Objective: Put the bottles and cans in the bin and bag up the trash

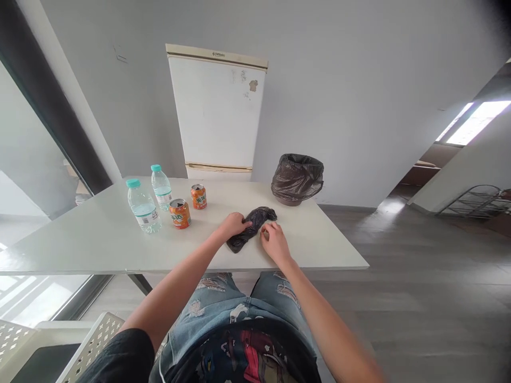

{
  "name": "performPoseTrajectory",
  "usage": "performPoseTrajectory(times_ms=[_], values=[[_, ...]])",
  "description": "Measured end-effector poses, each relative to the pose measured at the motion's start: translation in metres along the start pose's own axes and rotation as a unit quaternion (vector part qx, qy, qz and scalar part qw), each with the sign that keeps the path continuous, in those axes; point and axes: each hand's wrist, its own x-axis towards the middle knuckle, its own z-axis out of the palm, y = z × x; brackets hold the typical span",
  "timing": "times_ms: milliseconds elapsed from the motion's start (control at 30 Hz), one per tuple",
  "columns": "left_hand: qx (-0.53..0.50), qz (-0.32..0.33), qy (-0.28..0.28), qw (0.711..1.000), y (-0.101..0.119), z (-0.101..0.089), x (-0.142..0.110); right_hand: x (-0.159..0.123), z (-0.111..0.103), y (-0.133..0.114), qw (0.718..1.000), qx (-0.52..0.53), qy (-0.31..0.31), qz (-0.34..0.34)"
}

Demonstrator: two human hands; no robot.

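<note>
Black bag (256, 224), orange cans (180, 214), teal bottle caps (133, 183), white fridge (217, 114)

Honestly can't make out whether my right hand (275, 241) actually touches the crumpled black bag (255, 227). My right forearm (323, 316) at 5 o'clock is blurry and chopped by the bottom edge. Fridge (217, 117) at 11: logo (218, 54) too tiny to read, base hidden behind the table (315, 242). Bin (288, 202) at 3's mostly under its liner (297, 178), and the white basket (96, 340) at 8 is cut off.

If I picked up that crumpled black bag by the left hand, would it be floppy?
Probably floppy: the black bag looks like thin, wrinkled plastic, all bunched up. It's likely light, since the plastic seems so thin, though anything inside would be hidden. It may feel a bit slippery, because its creases look shiny.
</note>
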Motion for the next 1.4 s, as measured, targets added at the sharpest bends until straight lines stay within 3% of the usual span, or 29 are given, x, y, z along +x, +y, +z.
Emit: performPoseTrajectory(times_ms=[100, 233, 333, 433, 533, 700, 800, 900, 1000, 1067, 1133, 1233, 1333, 1400], values=[[-0.05, -0.008, 0.009, 0.999, 0.007, 0.005, 0.003, 0.016, 0.008, 0.004, 0.99, 0.059, 0.023, 0.128], [-0.129, -0.012, 0.015, 0.991, 0.014, 0.001, -0.004, 0.039, 0.012, -0.001, 0.972, 0.146, 0.008, 0.185], [-0.278, -0.008, 0.012, 0.96, 0.019, -0.001, -0.014, 0.045, 0.01, -0.012, 0.952, 0.253, 0.011, 0.175], [-0.38, 0.0, 0.032, 0.925, 0.021, -0.005, -0.023, 0.04, 0.005, -0.023, 0.924, 0.371, 0.029, 0.086], [-0.294, 0.061, 0.063, 0.952, 0.021, -0.017, -0.033, 0.036, 0.0, -0.026, 0.928, 0.37, 0.032, 0.021], [-0.145, 0.169, -0.035, 0.974, 0.021, -0.039, -0.043, 0.043, -0.005, -0.018, 0.921, 0.39, 0.007, 0.001], [-0.088, 0.162, 0.006, 0.983, 0.018, -0.04, -0.041, 0.047, -0.008, -0.016, 0.924, 0.379, -0.046, -0.004], [-0.046, 0.154, 0.061, 0.985, 0.016, -0.034, -0.037, 0.048, -0.012, -0.019, 0.957, 0.279, -0.079, -0.008], [-0.04, 0.156, 0.108, 0.981, 0.018, -0.03, -0.036, 0.046, -0.013, -0.025, 0.986, 0.162, -0.035, -0.009], [-0.097, 0.157, 0.108, 0.977, 0.02, -0.029, -0.038, 0.044, -0.015, -0.029, 0.987, 0.161, 0.016, -0.019], [-0.191, 0.143, 0.053, 0.97, 0.021, -0.031, -0.041, 0.044, -0.018, -0.033, 0.97, 0.239, 0.035, -0.011], [-0.287, 0.1, -0.043, 0.952, 0.021, -0.036, -0.044, 0.043, -0.025, -0.035, 0.916, 0.397, -0.005, 0.058], [-0.3, 0.084, -0.064, 0.948, 0.02, -0.036, -0.044, 0.042, -0.032, -0.038, 0.863, 0.486, -0.028, 0.138], [-0.296, 0.068, -0.048, 0.952, 0.021, -0.031, -0.044, 0.039, -0.034, -0.04, 0.845, 0.506, -0.05, 0.165]])
